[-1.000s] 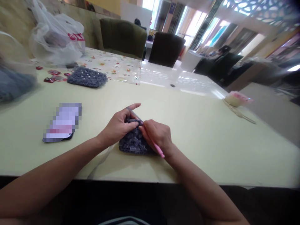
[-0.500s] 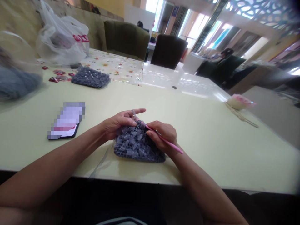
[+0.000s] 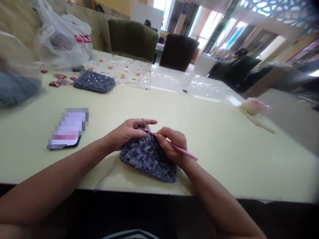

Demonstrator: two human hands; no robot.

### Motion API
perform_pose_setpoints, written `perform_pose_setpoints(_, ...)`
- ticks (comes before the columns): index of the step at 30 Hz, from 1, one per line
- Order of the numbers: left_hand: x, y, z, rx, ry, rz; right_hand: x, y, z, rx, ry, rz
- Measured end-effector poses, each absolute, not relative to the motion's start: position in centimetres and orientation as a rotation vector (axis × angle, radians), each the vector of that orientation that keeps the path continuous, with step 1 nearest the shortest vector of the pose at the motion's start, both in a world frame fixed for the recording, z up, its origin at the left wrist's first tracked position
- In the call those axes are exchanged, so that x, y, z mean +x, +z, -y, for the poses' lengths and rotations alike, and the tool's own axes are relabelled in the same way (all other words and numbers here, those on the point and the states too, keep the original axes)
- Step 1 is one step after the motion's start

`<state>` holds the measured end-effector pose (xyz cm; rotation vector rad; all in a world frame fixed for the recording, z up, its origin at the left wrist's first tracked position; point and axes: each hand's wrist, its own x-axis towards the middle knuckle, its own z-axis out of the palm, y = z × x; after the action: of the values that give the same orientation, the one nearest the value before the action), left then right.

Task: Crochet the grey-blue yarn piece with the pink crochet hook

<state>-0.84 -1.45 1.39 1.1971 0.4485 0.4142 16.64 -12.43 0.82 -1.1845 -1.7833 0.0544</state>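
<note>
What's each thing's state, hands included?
Dark grey ruffled crocheted piece: held, tilted
Slim pink crochet hook: held, tip at piece's edge
Left hand: gripping piece
Right hand: gripping hook
Grey translucent strand: across left hand
Grey crocheted rectangle: lying flat
Black rectangular phone: face up, screen lit
White plastic bag, red print: upright, filled
Clear plastic bag: holding grey material

Phone (image 3: 68, 129): pixelated, its screen unreadable to you.
Hook (image 3: 184, 151): your right hand (image 3: 174, 142) hides its middle.
Piece (image 3: 144, 157): partly covered; some fingers of your left hand (image 3: 126, 134) are hidden behind it.
Strip (image 3: 108, 173): lost to you at the near edge of the table (image 3: 224, 159).
Left bag (image 3: 20, 88): the left edge cuts it off.
Far person (image 3: 241, 52): blurred.
</note>
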Motion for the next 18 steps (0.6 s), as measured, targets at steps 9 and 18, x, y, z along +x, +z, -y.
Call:
perform_pose_setpoints(9,-1.4,1.6,-0.9,2.092,0.343,-0.493,16.5,0.5,12.4,-1.272,-0.059,1.710)
perform_pose_setpoints(18,-0.3,0.8,2.5,1.254,0.514,-0.443,16.7,-0.2,11.8,-1.216,-0.140,1.846)
